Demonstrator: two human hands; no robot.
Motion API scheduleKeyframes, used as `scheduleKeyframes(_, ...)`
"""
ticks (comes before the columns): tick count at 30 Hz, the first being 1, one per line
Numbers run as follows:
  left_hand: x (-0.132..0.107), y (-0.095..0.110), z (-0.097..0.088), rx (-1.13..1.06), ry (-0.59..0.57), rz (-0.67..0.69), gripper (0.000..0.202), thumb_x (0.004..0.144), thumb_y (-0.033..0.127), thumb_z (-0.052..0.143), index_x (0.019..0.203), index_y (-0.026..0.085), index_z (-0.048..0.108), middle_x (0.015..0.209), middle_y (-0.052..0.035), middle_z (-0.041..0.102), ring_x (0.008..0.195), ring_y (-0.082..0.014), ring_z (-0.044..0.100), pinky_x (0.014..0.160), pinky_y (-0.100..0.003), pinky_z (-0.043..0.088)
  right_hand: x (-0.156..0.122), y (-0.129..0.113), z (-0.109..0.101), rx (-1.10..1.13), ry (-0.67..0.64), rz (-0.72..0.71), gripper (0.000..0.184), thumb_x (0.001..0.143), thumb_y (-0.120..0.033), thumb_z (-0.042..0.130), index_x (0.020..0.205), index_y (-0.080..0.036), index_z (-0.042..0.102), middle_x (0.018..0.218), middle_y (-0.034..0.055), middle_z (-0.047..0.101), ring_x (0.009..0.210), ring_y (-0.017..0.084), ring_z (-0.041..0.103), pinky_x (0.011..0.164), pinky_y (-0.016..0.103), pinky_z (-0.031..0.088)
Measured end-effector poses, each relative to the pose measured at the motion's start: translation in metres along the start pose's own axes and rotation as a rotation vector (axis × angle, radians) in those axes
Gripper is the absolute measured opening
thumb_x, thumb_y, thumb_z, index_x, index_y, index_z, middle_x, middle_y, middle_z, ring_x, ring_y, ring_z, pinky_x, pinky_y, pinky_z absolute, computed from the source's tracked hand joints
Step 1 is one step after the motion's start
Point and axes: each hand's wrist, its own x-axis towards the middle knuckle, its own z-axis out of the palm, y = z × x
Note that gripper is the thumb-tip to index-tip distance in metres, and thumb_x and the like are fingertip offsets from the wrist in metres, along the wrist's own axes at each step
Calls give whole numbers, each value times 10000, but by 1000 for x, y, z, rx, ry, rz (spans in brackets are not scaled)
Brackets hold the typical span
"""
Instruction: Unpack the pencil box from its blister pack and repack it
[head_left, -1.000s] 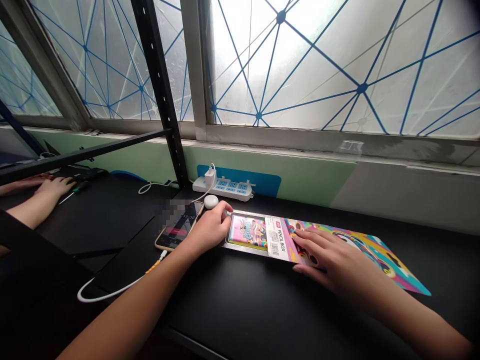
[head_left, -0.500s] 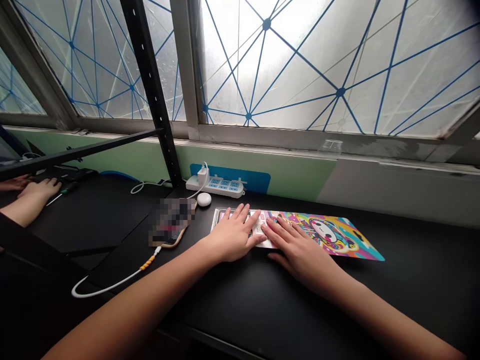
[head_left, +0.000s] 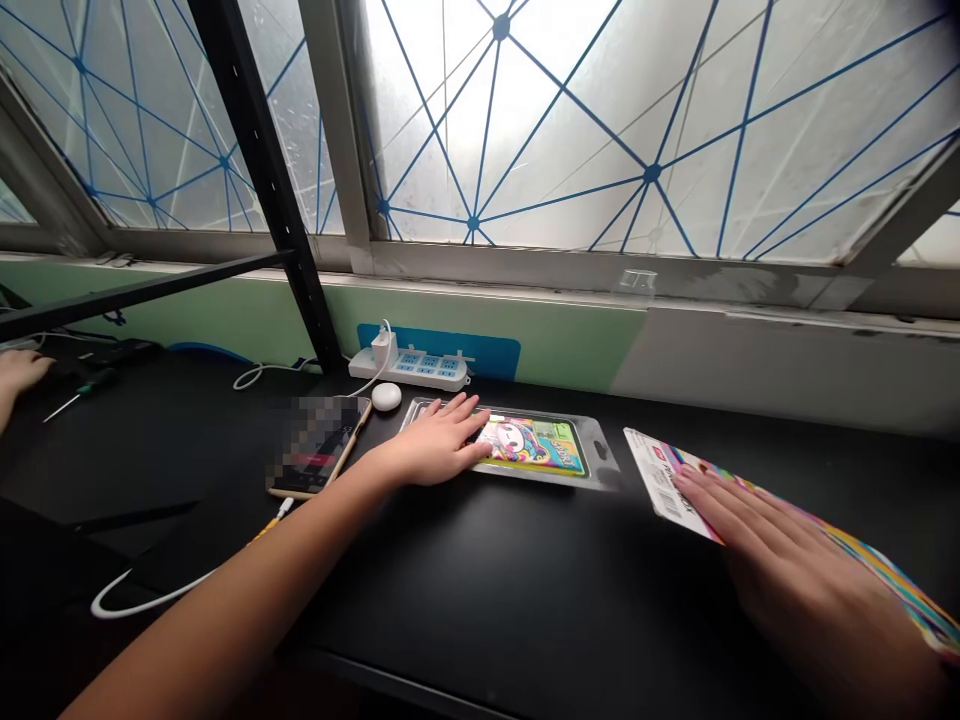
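My left hand (head_left: 436, 442) lies with fingers spread on the left part of a clear plastic blister shell (head_left: 600, 465) on the black desk. Inside the shell sits a colourful cartoon-printed item (head_left: 536, 447), its left part hidden under the fingers. Off to the right, my right hand (head_left: 795, 575) grips a brightly printed backing card (head_left: 675, 493), fingers stretched along its upper face and the thumb out of sight. The card is tilted and apart from the shell, a white panel with a barcode at its near-left end.
A phone (head_left: 349, 455) on a white charging cable (head_left: 112, 608) lies left of my left hand, beside a round white case (head_left: 386, 397). Behind stands a white power strip (head_left: 420, 367). A black metal post (head_left: 262, 180) rises at left. Another person's hand (head_left: 19, 370) is near a screwdriver (head_left: 71, 400).
My right hand has moved right with the printed card, pulling it off the blister shell and uncovering the colourful item. My left hand stays on the shell. The view has shifted slightly right.
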Motion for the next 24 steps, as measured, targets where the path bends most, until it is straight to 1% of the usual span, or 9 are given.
scheduleKeyframes(3, 9, 6, -1, 5, 17, -26, 716, 1043, 596, 284, 1622, 175, 273, 1715, -139, 100, 1596, -290, 32, 1258, -562, 89, 15, -52, -10, 57, 24, -105, 661, 949, -56, 407, 1592, -205, 374, 1554, 75, 523, 1383, 291, 541, 1183, 471, 382)
scheduleKeyframes(6, 16, 17, 2, 4, 40, -21, 690, 1050, 557, 297, 1612, 157, 294, 1709, -159, 140, 1594, -301, 62, 1257, -567, 103, 43, -112, -2, 146, -94, -279, 565, 944, -72, 436, 1499, -143, 511, 1487, 100, 589, 1326, 325, 593, 1044, 466, 527)
scheduleKeyframes(8, 18, 25, 5, 1, 73, -11, 668, 1055, 539, 296, 1601, 156, 318, 1706, -161, 165, 1592, -302, 82, 1258, -563, 112, 68, -142, 10, 277, -202, -313, 467, 996, -266, 517, 1432, -108, 579, 1449, 155, 614, 1287, 368, 618, 974, 487, 580)
scheduleKeyframes(11, 17, 32, 10, -4, 127, 21, 637, 1056, 518, 329, 1577, 153, 368, 1698, -165, 204, 1588, -311, 122, 1258, -561, 133, 107, -160, 27, 447, -330, -238, 607, 976, -470, 592, 1424, -61, 574, 1474, 213, 580, 1356, 408, 543, 1080, 556, 501)
scheduleKeyframes(15, 13, 31, 15, -12, 207, 60, 571, 1053, 482, 388, 1516, 154, 459, 1668, -170, 304, 1564, -330, 226, 1246, -557, 199, 141, -145, 33, 620, -344, -211, 259, 1021, -280, 521, 1145, -162, 716, 1161, 111, 757, 1115, 269, 695, 955, 397, 567)
scheduleKeyframes(17, 11, 28, 16, -15, 261, 73, 497, 1056, 441, 406, 1452, 166, 531, 1643, -161, 370, 1541, -315, 299, 1236, -521, 254, 148, -123, 33, 624, -281, -142, 293, 1045, -264, 443, 971, -212, 722, 953, 61, 766, 877, 213, 718, 792, 337, 580)
scheduleKeyframes(19, 9, 27, 14, -17, 319, 85, 420, 1057, 384, 422, 1382, 177, 589, 1610, -147, 432, 1503, -281, 378, 1221, -463, 303, 149, -92, 37, 523, -178, -58, 353, 1057, -309, 400, 924, -217, 713, 930, 89, 743, 850, 227, 694, 766, 358, 563)
scheduleKeyframes(22, 7, 24, 10, -17, 385, 98, 357, 1039, 360, 477, 1310, 190, 636, 1501, -120, 564, 1383, -265, 511, 1166, -421, 378, 149, -38, 53, 377, -268, 56, 313, 996, -443, 509, 1060, -222, 722, 1060, 123, 711, 958, 287, 682, 773, 408, 574)
scheduleKeyframes(24, 6, 22, 7, -17, 403, 100, 353, 1012, 399, 544, 1280, 196, 652, 1393, -101, 644, 1282, -280, 572, 1111, -426, 426, 151, -8, 64, 378, -385, 100, 480, 883, -599, 627, 1160, -217, 714, 1125, 139, 694, 1028, 320, 667, 825, 436, 585)
